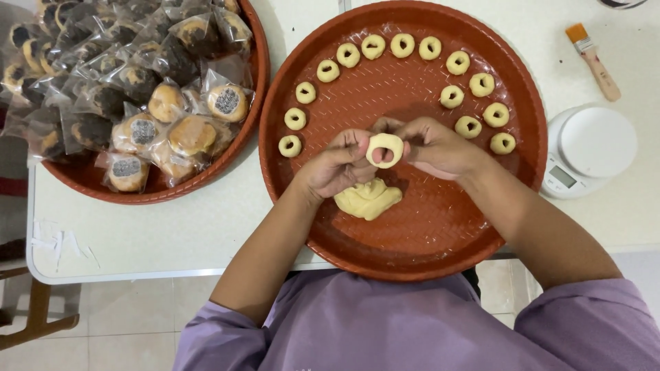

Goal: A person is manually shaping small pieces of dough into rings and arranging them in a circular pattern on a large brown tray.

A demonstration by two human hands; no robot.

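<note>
Between my fingertips sits a dough ring (384, 149), held up over the brown round tray (412, 233). My left hand (340, 165) and my right hand (436, 145) both pinch it, thumbs and forefingers closed on its opposite edges, the other fingers curled in. Just below my fingers lies the lump of yellow dough (368, 199); beyond them the finished rings (402, 45) curve in an arc along the tray's far side. To shape this well, I judge, I should press lightly and evenly, turning it so the hole stays centred and the wall keeps one thickness. Well off to my left stands a tray of wrapped pastries (137, 89); to my right, a kitchen scale (595, 148) and a pastry brush (593, 60).
</note>
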